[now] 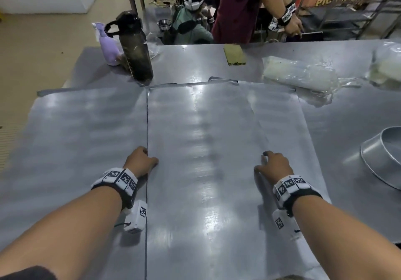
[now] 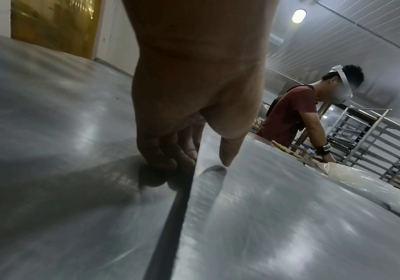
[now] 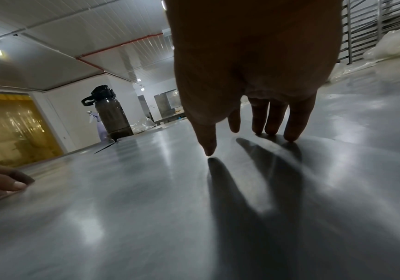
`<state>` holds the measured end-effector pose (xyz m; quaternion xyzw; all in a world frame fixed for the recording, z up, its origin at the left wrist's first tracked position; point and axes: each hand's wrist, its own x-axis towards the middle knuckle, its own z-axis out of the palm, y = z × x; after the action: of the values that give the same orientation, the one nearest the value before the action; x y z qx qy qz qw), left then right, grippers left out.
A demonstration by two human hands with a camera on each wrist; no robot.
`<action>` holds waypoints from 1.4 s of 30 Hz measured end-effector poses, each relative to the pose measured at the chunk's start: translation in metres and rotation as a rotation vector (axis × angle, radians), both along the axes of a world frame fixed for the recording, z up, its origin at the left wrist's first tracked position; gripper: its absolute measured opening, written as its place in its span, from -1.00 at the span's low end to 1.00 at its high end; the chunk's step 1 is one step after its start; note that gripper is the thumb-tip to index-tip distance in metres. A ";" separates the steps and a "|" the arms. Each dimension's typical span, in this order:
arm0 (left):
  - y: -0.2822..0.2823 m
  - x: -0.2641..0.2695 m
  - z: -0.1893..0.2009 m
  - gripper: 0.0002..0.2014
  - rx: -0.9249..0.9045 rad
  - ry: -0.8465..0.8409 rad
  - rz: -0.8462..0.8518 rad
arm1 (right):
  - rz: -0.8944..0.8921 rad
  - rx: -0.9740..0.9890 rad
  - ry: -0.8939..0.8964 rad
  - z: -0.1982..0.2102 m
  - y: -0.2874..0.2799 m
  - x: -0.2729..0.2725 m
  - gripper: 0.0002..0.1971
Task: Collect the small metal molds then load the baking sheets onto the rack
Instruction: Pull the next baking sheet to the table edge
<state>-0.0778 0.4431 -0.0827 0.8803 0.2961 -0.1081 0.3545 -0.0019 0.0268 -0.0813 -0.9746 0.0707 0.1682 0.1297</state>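
Flat grey baking sheets lie side by side on the steel table [image 1: 195, 63]. My left hand [image 1: 142, 160] grips the left edge of the middle baking sheet [image 1: 199, 128]; in the left wrist view its fingers [image 2: 167, 159] curl down at that edge and the thumb lies on top of the sheet [image 2: 290, 217]. My right hand [image 1: 272, 163] rests on the sheet's right side, with straight fingertips [image 3: 270, 130] and thumb touching the sheet's surface [image 3: 146, 189]. A second sheet [image 1: 86, 128] lies to the left. The metal rack [image 1: 347, 8] stands beyond the table, far right.
A round metal pan [image 1: 382, 160] sits at the table's right edge. A dark bottle [image 1: 136, 47] and a purple spray bottle [image 1: 108, 45] stand at the back left. Plastic bags [image 1: 299, 76] and a yellow pad [image 1: 234, 54] lie behind. A person in maroon [image 1: 236, 8] works near the rack.
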 end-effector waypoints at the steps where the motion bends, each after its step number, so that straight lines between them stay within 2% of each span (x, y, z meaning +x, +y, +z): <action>1: -0.001 0.002 0.000 -0.64 0.007 0.004 0.023 | -0.007 0.006 -0.013 0.001 -0.001 0.010 -0.34; 7: -0.015 0.004 -0.006 -0.75 0.031 -0.028 0.165 | -0.057 0.170 -0.041 -0.002 -0.010 0.061 -0.26; 11: -0.026 0.007 -0.006 -0.72 -0.123 -0.091 0.329 | -0.146 0.325 -0.014 -0.008 -0.023 0.078 -0.37; 14: -0.040 0.013 0.003 -0.71 -0.241 -0.100 0.396 | -0.203 0.418 0.004 -0.007 -0.031 0.082 -0.29; 19: -0.071 0.041 0.016 -0.66 -0.300 -0.118 0.314 | -0.319 0.478 -0.034 0.000 -0.074 0.078 -0.32; 23: -0.103 0.077 0.023 -0.63 -0.321 -0.103 0.181 | -0.397 0.498 -0.103 -0.004 -0.117 0.078 -0.17; 25: -0.120 0.093 0.029 -0.68 -0.311 -0.113 0.140 | -0.420 0.483 -0.140 -0.017 -0.141 0.083 -0.18; 29: -0.140 0.116 0.031 -0.87 -0.280 -0.166 0.071 | -0.409 0.449 -0.154 -0.015 -0.163 0.088 -0.33; 31: -0.140 0.126 0.026 -0.94 -0.208 -0.148 0.025 | -0.386 0.428 -0.123 -0.009 -0.164 0.092 -0.53; 33: -0.139 0.131 0.020 -0.83 -0.073 -0.058 -0.050 | -0.336 0.361 -0.076 -0.003 -0.164 0.092 -0.72; 35: -0.136 0.133 0.016 -0.64 0.013 -0.007 -0.097 | -0.348 0.310 -0.094 -0.004 -0.166 0.089 -0.77; 36: -0.135 0.134 0.017 -0.61 0.030 -0.004 -0.112 | -0.357 0.306 -0.103 -0.005 -0.167 0.086 -0.80; 40: -0.132 0.131 0.012 -0.68 0.063 0.017 -0.154 | -0.334 0.348 -0.139 -0.015 -0.168 0.070 -0.90; 42: -0.132 0.127 0.009 -0.71 0.082 0.016 -0.166 | -0.308 0.370 -0.176 -0.016 -0.167 0.064 -0.86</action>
<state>0.0494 0.3108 -0.0736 0.9148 0.2293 -0.1319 0.3054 0.0626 -0.1402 -0.0978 -0.9229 0.1746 0.0713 0.3357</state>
